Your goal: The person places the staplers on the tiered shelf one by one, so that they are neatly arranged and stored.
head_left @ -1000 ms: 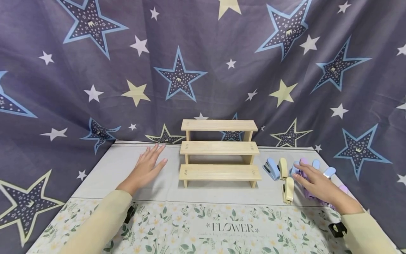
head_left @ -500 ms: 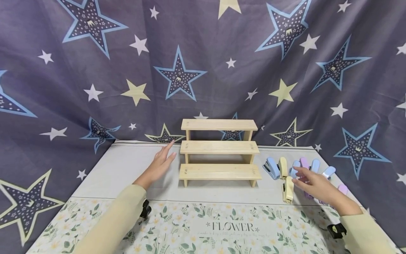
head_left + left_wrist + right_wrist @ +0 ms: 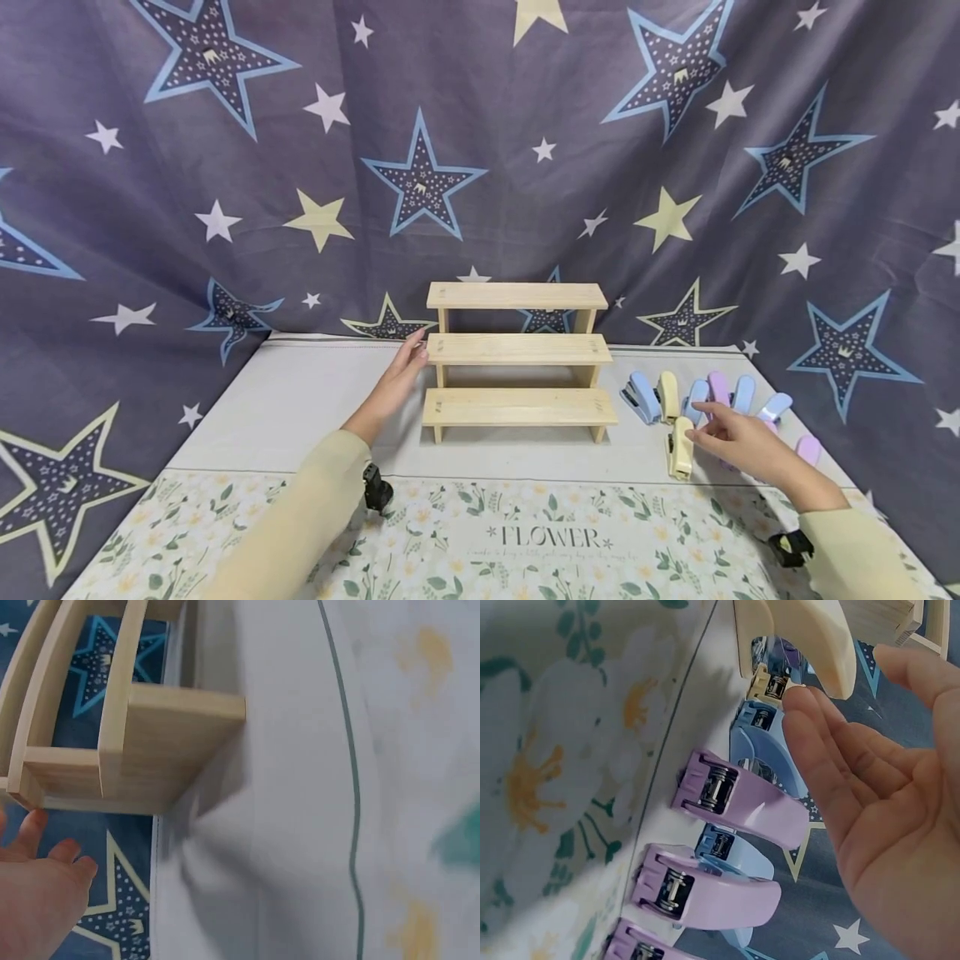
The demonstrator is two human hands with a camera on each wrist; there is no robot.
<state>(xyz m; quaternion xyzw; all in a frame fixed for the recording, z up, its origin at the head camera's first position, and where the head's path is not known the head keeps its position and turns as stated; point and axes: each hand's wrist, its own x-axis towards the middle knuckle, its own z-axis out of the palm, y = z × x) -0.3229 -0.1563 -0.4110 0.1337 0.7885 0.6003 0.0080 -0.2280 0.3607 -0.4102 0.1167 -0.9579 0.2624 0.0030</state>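
Observation:
A three-step wooden shelf (image 3: 517, 408) stands against the curtain, its steps bare. My left hand (image 3: 393, 379) is at the left end of the middle step, fingers fairly straight; the left wrist view shows the fingertips (image 3: 34, 821) close to the wood, contact unclear. My right hand (image 3: 750, 442) hovers over a group of small staplers, fingers partly bent around nothing. Closest to its fingertips is the front cream stapler (image 3: 681, 450). Blue (image 3: 642, 397), cream and purple staplers (image 3: 742, 799) stand around it, some of them hidden by the hand.
The table cover has a plain pale strip (image 3: 315, 417) at the back and a floral part (image 3: 420, 533) in front. A dark star-patterned curtain (image 3: 480, 208) hangs behind the table. Each wrist carries a small black camera (image 3: 377, 490).
My left hand has moved right, from beside the shelf to its left end. My right hand has shifted slightly toward the front cream stapler, its fingers bending more. The shelf and staplers stay put.

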